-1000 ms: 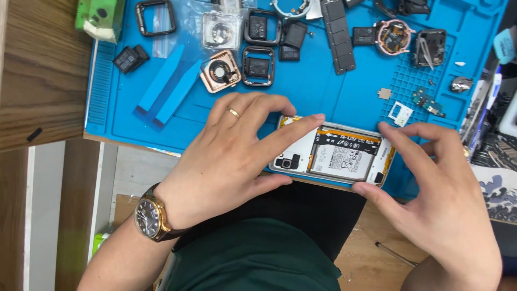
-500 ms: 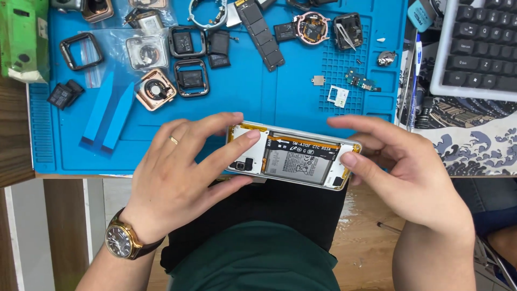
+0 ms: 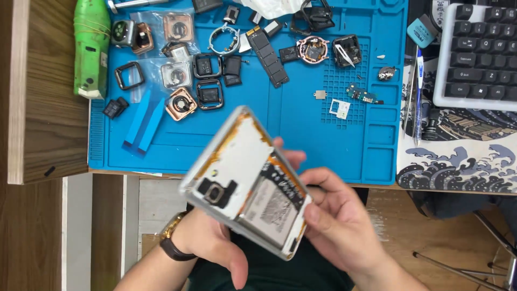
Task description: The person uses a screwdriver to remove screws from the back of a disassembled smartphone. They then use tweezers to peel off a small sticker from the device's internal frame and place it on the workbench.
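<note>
Both hands, left hand [image 3: 215, 250] and right hand [image 3: 339, 226], clamp the opened phone [image 3: 247, 183] tilted at lower centre; it could slip, its exposed battery [image 3: 272, 207] unprotected.

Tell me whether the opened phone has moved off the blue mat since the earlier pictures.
Yes. The opened phone lay flat on the blue mat's near edge; now it is lifted, tilted, mostly past that edge toward the person.

Opened phone [image 3: 245, 183] held between left hand [image 3: 215, 248] and right hand [image 3: 339, 226], nearer than the work mat [image 3: 301, 140]; watch parts [image 3: 180, 102] on mat; keyboard [image 3: 479, 54] right of mat; bottle [image 3: 91, 48] left.
</note>
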